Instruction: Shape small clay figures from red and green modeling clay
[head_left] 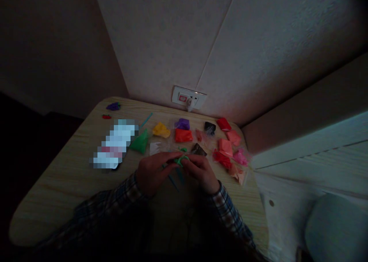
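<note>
So from where I'm standing, using the wall socket [189,97] as the landmark: well off to its left there's a small red piece [106,117] with a purple grape-like piece [113,106] just beside it, up at the table [57,185] edge, probably parked there to keep them from getting squashed. Closer in, still left of the socket, a lit phone [116,145] lies face up, I'd guess to be readable at a glance; its screen is too blurry to make out. Then a green packet [140,142], a pale blue stick [146,119] and a yellow packet [161,130], all left of the socket and likely within easy reach.

The left hand [151,172] is out from the socket's left side, fingers narrow, tips pinching a soft-looking green piece [181,161]. That piece is straight out from the socket, on the person's side. The right hand [204,172], out from the socket's right end, has its thumb and fingers closed on it too; two-handed pinching probably steadies something that small. Too dim to tell exactly which fingertips press.

Right of the socket: a black packet [210,128], then a cluster of red and pink packets [225,147], maybe grouped by colour.
</note>
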The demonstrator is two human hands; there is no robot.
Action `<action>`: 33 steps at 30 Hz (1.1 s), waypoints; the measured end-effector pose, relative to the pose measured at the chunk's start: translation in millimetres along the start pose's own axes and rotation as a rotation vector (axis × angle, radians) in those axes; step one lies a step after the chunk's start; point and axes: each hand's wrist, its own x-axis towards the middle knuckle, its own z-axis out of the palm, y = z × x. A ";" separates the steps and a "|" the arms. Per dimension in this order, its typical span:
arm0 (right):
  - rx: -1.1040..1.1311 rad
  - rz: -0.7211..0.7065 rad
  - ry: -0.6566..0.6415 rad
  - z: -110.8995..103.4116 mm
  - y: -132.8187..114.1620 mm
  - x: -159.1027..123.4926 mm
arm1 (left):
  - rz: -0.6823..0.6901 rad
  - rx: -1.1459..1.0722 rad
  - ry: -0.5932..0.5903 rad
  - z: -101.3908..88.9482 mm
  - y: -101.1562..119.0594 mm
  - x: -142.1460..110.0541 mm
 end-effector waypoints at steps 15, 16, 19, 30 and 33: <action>-0.872 -0.415 0.147 27.4 -7.9 -3.8 | -0.598 -0.938 0.007 7.1 -0.9 22.8; -0.824 -0.429 0.220 24.5 -13.3 -3.7 | -0.630 -1.023 0.032 7.6 1.0 23.1; -0.753 -0.519 0.442 18.1 -34.3 0.7 | -0.621 -1.214 0.012 11.4 16.2 26.5; -1.033 -0.608 0.341 55.6 -71.0 25.1 | -0.326 -1.371 0.252 6.8 51.3 65.3; -1.044 -0.609 0.318 54.0 -65.0 23.4 | -0.370 -1.404 0.122 -3.1 49.5 65.6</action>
